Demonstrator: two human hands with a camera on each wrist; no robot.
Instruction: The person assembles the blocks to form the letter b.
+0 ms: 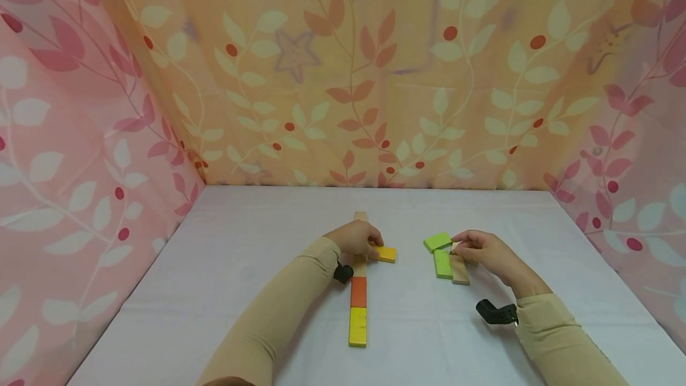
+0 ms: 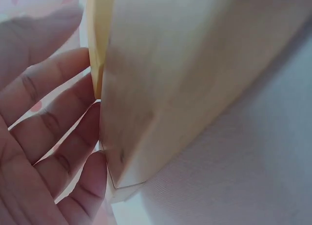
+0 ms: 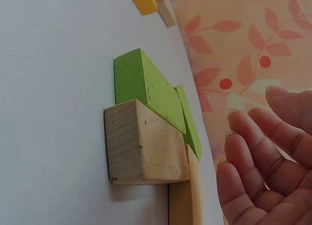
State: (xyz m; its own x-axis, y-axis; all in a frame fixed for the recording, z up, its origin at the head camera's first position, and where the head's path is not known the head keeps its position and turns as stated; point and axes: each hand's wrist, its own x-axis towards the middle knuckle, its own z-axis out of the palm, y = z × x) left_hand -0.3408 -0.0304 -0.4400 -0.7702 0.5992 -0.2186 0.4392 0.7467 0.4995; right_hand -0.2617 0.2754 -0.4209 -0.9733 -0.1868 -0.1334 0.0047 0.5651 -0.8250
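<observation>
Head view, left hand (image 1: pixel 354 237) pinching amber block (image 1: pixel 387 255), right hand (image 1: pixel 494 256) relaxed beside wooden block (image 1: pixel 460 270)

Pitted green block (image 3: pixel 163 98); grained wooden block (image 3: pixel 125 144); matt cloth (image 3: pixel 48 113)

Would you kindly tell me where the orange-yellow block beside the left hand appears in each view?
Head: orange-yellow block, lower half, just right of centre.
Left wrist: orange-yellow block, top edge, left of centre.
Right wrist: orange-yellow block, top edge, slightly left of centre.
Shared landmark: the left hand beside it, only a sliver showing in the right wrist view.
</observation>
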